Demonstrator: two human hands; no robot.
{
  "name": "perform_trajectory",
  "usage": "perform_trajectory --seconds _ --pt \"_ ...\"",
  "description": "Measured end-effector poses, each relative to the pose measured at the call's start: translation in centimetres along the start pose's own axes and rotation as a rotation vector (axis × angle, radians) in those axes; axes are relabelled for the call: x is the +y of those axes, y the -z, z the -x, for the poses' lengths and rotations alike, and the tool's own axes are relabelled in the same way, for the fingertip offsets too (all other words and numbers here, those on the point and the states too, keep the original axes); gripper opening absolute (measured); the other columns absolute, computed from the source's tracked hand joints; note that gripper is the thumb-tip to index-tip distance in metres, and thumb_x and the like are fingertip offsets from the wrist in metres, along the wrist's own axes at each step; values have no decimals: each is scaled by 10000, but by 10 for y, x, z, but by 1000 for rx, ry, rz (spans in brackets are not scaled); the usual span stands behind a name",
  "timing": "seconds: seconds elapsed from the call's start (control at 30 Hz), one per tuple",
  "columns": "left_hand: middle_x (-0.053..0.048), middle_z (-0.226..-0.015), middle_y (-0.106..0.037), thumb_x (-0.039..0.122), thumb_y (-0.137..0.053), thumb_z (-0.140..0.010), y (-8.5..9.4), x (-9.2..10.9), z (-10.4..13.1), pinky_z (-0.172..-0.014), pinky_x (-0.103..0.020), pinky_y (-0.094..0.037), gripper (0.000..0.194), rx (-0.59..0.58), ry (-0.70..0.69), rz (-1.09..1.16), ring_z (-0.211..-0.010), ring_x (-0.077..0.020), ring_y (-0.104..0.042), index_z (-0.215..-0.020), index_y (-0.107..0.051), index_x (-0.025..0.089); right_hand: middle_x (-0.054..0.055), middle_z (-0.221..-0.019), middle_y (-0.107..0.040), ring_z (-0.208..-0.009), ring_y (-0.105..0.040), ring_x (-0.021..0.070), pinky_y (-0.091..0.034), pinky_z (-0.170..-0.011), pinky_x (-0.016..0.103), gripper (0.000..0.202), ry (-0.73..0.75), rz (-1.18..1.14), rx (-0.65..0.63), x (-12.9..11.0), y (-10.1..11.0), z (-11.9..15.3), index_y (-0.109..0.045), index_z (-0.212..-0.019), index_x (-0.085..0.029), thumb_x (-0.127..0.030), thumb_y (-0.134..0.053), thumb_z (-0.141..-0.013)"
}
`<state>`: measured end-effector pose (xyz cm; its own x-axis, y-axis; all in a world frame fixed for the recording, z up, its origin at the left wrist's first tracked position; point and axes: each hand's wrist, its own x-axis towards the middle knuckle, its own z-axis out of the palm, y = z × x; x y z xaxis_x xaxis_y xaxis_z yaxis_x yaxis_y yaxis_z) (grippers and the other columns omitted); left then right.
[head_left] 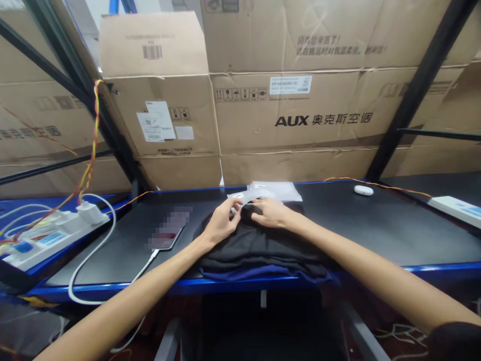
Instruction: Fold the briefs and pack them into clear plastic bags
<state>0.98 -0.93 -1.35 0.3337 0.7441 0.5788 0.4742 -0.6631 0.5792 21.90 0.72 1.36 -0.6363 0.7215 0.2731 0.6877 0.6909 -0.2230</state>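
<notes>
Black cloth point(259, 250) at the centre of the frame, lying on the dark table point(406, 220) in loose layers, with blue cloth point(248, 274) showing under the near edge. Already done, as far as visible: cloth laid as one low pile along the front of the table. Not yet finished, by judgement: handling at the far edge of the pile, with a white sheet point(257, 193) bent upward there, not flat. Left hand point(224, 219) at the left end of this sheet, thumb and finger drawn close together; cannot tell whether pinching sheet or cloth. Right hand point(273, 213) palm down over the far part of the cloth, fingertips partly hidden; cannot tell whether gripping or only pressing. Just above the frame's centre, behind the hands, a flat white packet point(288, 190). Probably somewhere midway.
</notes>
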Motion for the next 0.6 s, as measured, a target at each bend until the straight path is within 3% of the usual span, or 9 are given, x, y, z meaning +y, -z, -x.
perform_trajectory --seconds 0.23,0.33,0.47,0.6 --pt "-37 -917 -674 195 -572 -856 0 0 1 -758 -275 -590 224 -8 -45 -40 -848 -164 -670 -1073 -629 188 223 -1145 -708 -1059 -660 363 -495 -916 458 375 -217 119 -26 -8 -10 -21 -709 -1086 -97 -337 -453 -954" --pt "-43 -923 -686 189 -575 -852 0 1 1 -741 -273 -589 159 -7 -54 -58 -838 -166 -674 -974 -676 184 203 -1172 -704 -1071 -659 372 -510 -899 472 433 -248 107 -25 -6 -7 -16 -689 -1159 -127 -443 -469 -959" --pt "-38 -908 -705 182 -589 -827 2 3 -1 -736 -274 -595 110 23 -16 -64 -855 -176 -682 -883 -683 179 128 -1318 -650 -1172 -621 312 -500 -977 436 531 -61 -134 -90 11 8 5 -612 -1299 -195 -554 -574 -910" --pt "-36 -904 -715 176 -590 -808 2 4 -2 -732 -264 -598 111 27 11 -63 -870 -180 -684 -865 -685 180 97 -1393 -600 -1238 -582 289 -488 -1023 437 517 111 -228 -129 29 15 18 -574 -1348 -228 -363 -683 -862"
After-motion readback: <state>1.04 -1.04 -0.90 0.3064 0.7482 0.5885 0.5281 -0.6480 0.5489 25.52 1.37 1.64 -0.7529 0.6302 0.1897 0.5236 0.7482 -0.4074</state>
